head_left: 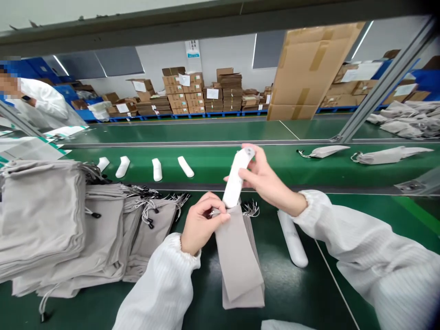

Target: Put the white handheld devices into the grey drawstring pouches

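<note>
My right hand (263,176) is closed around a slim white device (235,181) with a rounded, slightly bent top, tilted to the right. Its lower end meets the mouth of a grey drawstring pouch (237,252). The pouch's top edge is pinched between thumb and fingers of my left hand (204,222). Under that pouch lie other grey pouches, their cord ends (250,208) poking out at the upper right. Whether the device's tip has entered the pouch I cannot tell. Another white device (292,238) lies on the green table, below my right forearm.
Piles of grey drawstring pouches (41,211) stand at the left. Several white devices (185,166) lie on the green belt (213,162) beyond, with filled pouches (325,151) farther right. A slanted metal post (381,82) rises at the right. One person in white (44,103) is at far left.
</note>
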The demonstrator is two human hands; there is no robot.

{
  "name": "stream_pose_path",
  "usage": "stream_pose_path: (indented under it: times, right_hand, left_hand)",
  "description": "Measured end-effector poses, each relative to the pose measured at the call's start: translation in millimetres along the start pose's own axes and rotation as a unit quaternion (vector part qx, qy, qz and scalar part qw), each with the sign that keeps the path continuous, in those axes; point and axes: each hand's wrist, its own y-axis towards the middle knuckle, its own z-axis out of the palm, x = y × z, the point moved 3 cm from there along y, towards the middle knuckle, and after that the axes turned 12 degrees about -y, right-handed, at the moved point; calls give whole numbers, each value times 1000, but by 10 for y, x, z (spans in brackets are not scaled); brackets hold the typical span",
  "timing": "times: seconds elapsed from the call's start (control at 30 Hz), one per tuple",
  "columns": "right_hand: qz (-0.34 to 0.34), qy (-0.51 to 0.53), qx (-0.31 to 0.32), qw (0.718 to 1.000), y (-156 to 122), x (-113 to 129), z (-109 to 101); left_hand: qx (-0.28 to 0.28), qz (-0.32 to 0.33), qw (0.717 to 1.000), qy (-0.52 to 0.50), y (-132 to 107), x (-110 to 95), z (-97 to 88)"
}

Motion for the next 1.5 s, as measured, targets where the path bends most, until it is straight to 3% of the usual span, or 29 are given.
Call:
stream_pose_path:
  times: [0.1, 0.2, 0.3, 0.4, 0.47, 0.57, 0.63, 0.7, 0.73, 0.8, 0.9, 0.97, 1.07, 1.17, 1.27, 1.4, 1.5]
  right_hand:
    - [-5, -68, 95, 993, -113, -52, 220]
    - [10, -145, 171, 974, -237, -153, 266]
    - [94, -54, 182, 977, -399, -96, 156]
    - [113, 64, 98, 987, -483, 181, -91]
    - [82, 66, 30, 994, -422, 384, -298]
    - [-22, -14, -112, 993, -153, 581, -626]
    - [-130, -110, -215, 962, 42, 617, -779]
    - [-215, -246, -239, 914, 182, 544, -780]
    - [-238, -323, -203, 893, 228, 457, -714]
    - [-242, -461, -47, 853, 257, 174, -483]
    - [-166, -557, 182, 793, 158, -381, -118]
    - [-118, -579, 237, 772, 94, -682, 53]
    - [-100, -591, 256, 758, 82, -949, 214]
    - [-101, -581, 251, 767, 140, -1014, 242]
    - [-90, -560, 206, 798, 188, -887, 68]
    - [-62, -467, 104, 876, -20, -423, -469]
    - [-6, -376, 44, 926, -554, 26, -941]
  left_hand:
    - [-75, 34, 996, -26, 5, -77, 27]
    - [-133, 25, 990, -35, 1, -128, -15]
    - [-154, -32, 985, -73, 6, -138, -148]
    - [-204, -54, 968, -137, 10, -133, -288]
    - [-189, -43, 974, -117, 8, -104, -270]
    - [-112, -6, 993, 47, -51, 20, -78]
    - [-34, 25, 982, 186, -138, 149, 89]
    - [61, 44, 951, 299, -252, 287, 230]
    - [107, 48, 933, 341, -314, 349, 279]
    - [174, 48, 899, 400, -430, 435, 332]
    - [208, 39, 872, 442, -556, 475, 336]
    - [209, 38, 863, 457, -601, 471, 325]
    - [208, 43, 859, 465, -626, 467, 312]
    - [203, 52, 863, 460, -631, 473, 303]
    - [199, 54, 864, 460, -639, 482, 296]
    - [190, 60, 866, 459, -603, 488, 260]
    - [193, 79, 868, 451, -521, 513, 186]
